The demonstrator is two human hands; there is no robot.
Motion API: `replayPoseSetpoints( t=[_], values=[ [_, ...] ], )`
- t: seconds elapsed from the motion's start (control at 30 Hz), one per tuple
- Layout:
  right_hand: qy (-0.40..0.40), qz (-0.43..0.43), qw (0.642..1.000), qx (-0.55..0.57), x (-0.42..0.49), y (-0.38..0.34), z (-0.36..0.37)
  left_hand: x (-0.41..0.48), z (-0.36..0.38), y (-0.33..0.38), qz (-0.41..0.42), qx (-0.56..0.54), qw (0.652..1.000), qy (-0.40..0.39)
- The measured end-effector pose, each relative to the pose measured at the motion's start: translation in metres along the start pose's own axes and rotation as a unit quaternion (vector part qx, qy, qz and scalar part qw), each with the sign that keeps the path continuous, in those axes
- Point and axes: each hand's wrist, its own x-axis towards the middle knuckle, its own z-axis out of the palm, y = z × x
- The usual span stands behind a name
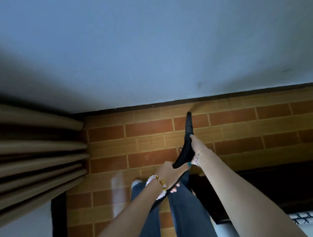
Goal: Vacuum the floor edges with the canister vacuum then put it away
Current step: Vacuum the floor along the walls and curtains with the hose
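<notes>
Left grip (169, 175) and right grip (195, 148) both clasp the ribbed hose (183, 152), nozzle (188, 122) beyond the right.

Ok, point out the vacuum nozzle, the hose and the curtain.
nozzle (188, 122): head view, on the middle of its smooth black tapered body.
hose (184, 152): head view, on the ribbed stretch below the nozzle.
curtain (34, 148): head view, on a middle fold at the left.
</notes>
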Motion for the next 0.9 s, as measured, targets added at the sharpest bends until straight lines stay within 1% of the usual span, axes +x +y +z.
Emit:
replayPoseSetpoints(
  t=[0.1, 0.27, 0.4, 0.5, 0.77, 0.9],
  values=[
    [0.011, -0.013, 1.000, 0.008, 0.001, -0.023, -0.026, 0.010, 0.019, 0.029, -0.002, 0.052, 0.999, 0.006],
    [0.002, -0.014, 0.999, 0.035, 0.007, -0.064, -0.069, 0.031, 0.046, 0.079, 0.000, 0.157, 0.988, -0.005],
    [0.007, -0.011, 0.999, 0.040, 0.021, -0.094, -0.105, 0.046, 0.070, 0.117, -0.004, 0.190, 0.982, -0.009],
    [0.009, -0.003, 0.997, 0.071, 0.014, -0.116, -0.132, 0.058, 0.091, 0.149, 0.011, 0.229, 0.973, -0.007],
    [0.016, -0.047, 0.981, 0.186, 0.000, -0.172, -0.205, 0.089, 0.153, 0.223, 0.056, 0.339, 0.939, -0.016],
    [0.004, -0.051, 0.964, 0.260, -0.003, -0.194, -0.229, 0.107, 0.170, 0.255, 0.070, 0.392, 0.916, -0.049]
  ],
)
